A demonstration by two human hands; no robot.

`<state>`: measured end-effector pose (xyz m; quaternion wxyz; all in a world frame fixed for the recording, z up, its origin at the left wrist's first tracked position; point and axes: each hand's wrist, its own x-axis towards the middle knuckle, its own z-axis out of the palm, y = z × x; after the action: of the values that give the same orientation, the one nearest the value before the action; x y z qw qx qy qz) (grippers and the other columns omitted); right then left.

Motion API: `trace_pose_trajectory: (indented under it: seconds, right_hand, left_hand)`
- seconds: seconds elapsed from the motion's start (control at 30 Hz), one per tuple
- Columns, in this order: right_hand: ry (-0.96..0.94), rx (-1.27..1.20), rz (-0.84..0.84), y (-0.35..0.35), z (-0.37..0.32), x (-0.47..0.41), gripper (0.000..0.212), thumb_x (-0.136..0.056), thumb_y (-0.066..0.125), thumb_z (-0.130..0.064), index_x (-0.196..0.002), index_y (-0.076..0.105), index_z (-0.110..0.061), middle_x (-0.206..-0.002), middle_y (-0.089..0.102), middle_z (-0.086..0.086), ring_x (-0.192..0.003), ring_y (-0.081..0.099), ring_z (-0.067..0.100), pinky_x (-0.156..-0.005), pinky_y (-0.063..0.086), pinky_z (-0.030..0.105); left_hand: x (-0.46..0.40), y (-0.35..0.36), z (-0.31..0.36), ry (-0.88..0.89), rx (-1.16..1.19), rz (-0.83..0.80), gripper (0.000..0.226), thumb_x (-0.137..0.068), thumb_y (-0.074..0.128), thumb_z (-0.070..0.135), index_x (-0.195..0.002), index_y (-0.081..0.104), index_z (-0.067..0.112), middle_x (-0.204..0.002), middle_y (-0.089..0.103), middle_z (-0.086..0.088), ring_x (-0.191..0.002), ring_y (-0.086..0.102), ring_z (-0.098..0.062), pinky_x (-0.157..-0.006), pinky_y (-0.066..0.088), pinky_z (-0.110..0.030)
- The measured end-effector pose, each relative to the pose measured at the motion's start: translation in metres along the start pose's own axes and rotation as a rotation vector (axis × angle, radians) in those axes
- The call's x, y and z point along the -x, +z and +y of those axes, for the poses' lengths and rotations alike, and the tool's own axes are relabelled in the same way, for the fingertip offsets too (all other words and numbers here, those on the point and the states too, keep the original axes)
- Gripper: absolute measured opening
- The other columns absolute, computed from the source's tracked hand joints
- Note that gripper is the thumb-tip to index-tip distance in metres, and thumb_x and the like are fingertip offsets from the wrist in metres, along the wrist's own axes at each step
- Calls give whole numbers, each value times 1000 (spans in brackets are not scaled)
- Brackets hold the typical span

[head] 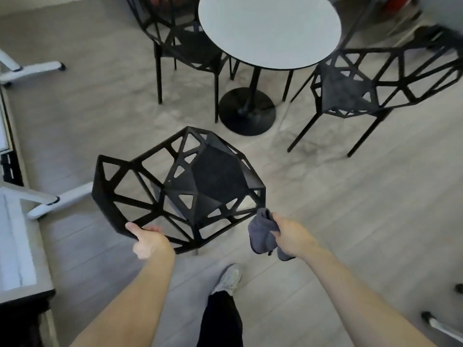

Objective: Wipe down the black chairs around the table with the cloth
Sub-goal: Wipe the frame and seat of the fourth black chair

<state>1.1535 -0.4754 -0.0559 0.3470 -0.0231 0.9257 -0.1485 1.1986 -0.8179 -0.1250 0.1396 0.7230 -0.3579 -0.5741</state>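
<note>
A black lattice chair point(198, 181) stands right in front of me, pulled away from the round white table point(269, 28). My left hand point(147, 240) grips the top edge of its backrest, thumb along the rim. My right hand point(288, 234) holds a bunched grey cloth point(263, 234) just beside the chair's right front corner; whether the cloth touches the frame is unclear. A second black chair point(380, 83) stands right of the table and a third point(183, 38) at its far left.
The table's black pedestal base point(246, 110) sits on the pale wood floor between the chairs. White wheeled furniture legs point(60, 199) reach in from the left, beside a desk edge point(22, 259). Another white caster leg point(443, 326) is at the lower right. My shoe point(228, 279) is below the chair.
</note>
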Motion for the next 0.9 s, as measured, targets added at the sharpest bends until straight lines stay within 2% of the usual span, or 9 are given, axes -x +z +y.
trace_pose_trajectory:
  seconds: [0.13,0.27,0.37,0.43,0.5,0.53,0.63,0.77,0.9]
  right_hand:
    - [46,-27,28,-41,24,-12,30,-104,50,-17,-133,48,-27,-93,64,4,-81,63,31,-72,57,45]
    - [57,-54,77,-80,45,-20,23,-104,51,-13,-125,51,-23,-93,57,1,-83,60,30,-72,53,40]
    - [64,-63,189,-107,70,-27,19,-102,55,-10,-117,57,-21,-111,45,0,-87,61,32,-79,55,50]
    - [75,-63,240,-126,87,-31,21,-98,56,-6,-114,60,-20,-111,42,0,-87,59,33,-79,53,49]
    - [64,-71,266,-145,101,-35,20,-98,56,-4,-111,63,-18,-107,44,0,-89,56,31,-80,49,45]
    - [59,-78,273,-153,107,-38,19,-97,57,-3,-109,63,-17,-106,45,0,-89,55,30,-81,49,45]
    - [25,-98,280,-181,124,-47,20,-96,56,-1,-107,63,-16,-106,48,1,-91,57,31,-83,50,48]
    - [-30,-125,278,-225,157,-68,22,-94,56,0,-105,63,-18,-106,50,1,-92,57,31,-84,48,46]
    - [-142,-125,254,-277,194,-104,17,-95,57,-4,-104,63,-17,-107,51,0,-93,57,27,-82,48,43]
  left_hand:
    - [55,80,-19,-22,-33,27,83,-95,35,88,-84,68,13,-100,74,-8,-93,66,-33,-86,43,-35]
    - [93,171,-41,-54,-69,-31,105,-91,30,92,-128,71,3,-131,70,-25,-123,64,-43,-108,46,-47]
    - [126,236,-50,-2,-257,-212,85,-106,35,72,-155,52,5,-153,57,-25,-140,54,-43,-119,41,-49]
    - [153,267,-54,-73,-432,-412,73,-110,35,62,-158,46,9,-145,61,-19,-133,58,-43,-108,52,-58]
    - [184,285,-60,-202,-562,-634,67,-110,36,60,-146,50,6,-122,66,-18,-118,65,-42,-78,63,-60]
    - [198,292,-67,-263,-605,-738,66,-110,36,63,-136,51,4,-120,67,-20,-116,68,-42,-73,64,-60]
    - [232,308,-95,-358,-666,-869,79,-108,33,71,-119,57,-4,-124,72,-21,-110,73,-40,-76,66,-57]
    - [250,323,-106,-431,-778,-842,91,-103,37,78,-139,57,-3,-113,74,-25,-94,76,-40,-62,63,-46]
    - [260,313,-70,-423,-1523,-1282,123,-76,41,103,-139,64,0,-121,78,-17,-104,78,-35,-66,59,-31]
